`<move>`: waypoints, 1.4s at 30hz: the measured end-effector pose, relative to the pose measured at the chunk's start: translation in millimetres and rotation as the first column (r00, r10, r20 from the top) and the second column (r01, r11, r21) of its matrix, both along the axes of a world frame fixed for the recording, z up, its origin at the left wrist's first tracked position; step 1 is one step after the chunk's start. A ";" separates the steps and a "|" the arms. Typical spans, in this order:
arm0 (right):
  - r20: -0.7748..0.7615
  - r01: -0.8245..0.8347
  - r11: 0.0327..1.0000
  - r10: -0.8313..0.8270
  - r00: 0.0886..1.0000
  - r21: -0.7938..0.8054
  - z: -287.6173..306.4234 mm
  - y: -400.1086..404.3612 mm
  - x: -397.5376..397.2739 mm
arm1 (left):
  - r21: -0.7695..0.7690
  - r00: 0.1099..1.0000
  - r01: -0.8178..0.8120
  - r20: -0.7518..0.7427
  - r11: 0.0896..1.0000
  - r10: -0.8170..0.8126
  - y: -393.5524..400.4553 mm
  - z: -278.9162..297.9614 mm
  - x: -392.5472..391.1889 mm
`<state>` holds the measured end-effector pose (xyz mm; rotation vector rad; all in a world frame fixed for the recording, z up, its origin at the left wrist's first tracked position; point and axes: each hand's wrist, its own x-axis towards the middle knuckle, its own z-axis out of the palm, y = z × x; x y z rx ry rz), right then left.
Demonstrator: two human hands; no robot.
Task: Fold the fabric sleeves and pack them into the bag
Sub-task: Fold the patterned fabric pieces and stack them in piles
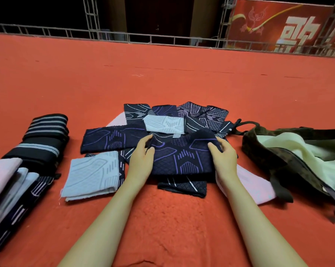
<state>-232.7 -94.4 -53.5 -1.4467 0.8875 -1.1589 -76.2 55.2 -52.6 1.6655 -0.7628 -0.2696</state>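
Two hands, the left hand (141, 160) and right hand (223, 158), are clamped on opposite ends of a navy sleeve (182, 157) atop the sleeve pile (112, 137), with the camouflage bag (278, 157) lying open to the right hand's right.

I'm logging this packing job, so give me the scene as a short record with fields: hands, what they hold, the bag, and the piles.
left hand: pinches the far left corner of the navy sleeve
right hand: grips its far right corner
navy sleeve: on top of the loose pile, centre
bag: right of the pile, open, pale cloth inside
folded stack: far left
surface: red carpet
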 end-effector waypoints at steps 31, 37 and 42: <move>0.388 -0.389 0.899 0.292 0.874 0.200 37.1 31.4 -17.0 | 0.118 0.985 -0.028 0.173 0.993 0.007 -4.0 -4.3 -4.9; -0.075 -0.545 0.838 0.543 0.836 -0.010 16.1 46.5 0.7 | 0.058 0.929 -0.174 0.341 0.983 0.144 -2.8 -2.2 -6.7; -0.543 -0.500 0.734 0.214 0.812 -0.459 -4.1 44.0 7.0 | 0.023 0.898 -0.128 0.427 0.992 0.106 0.8 2.6 -8.4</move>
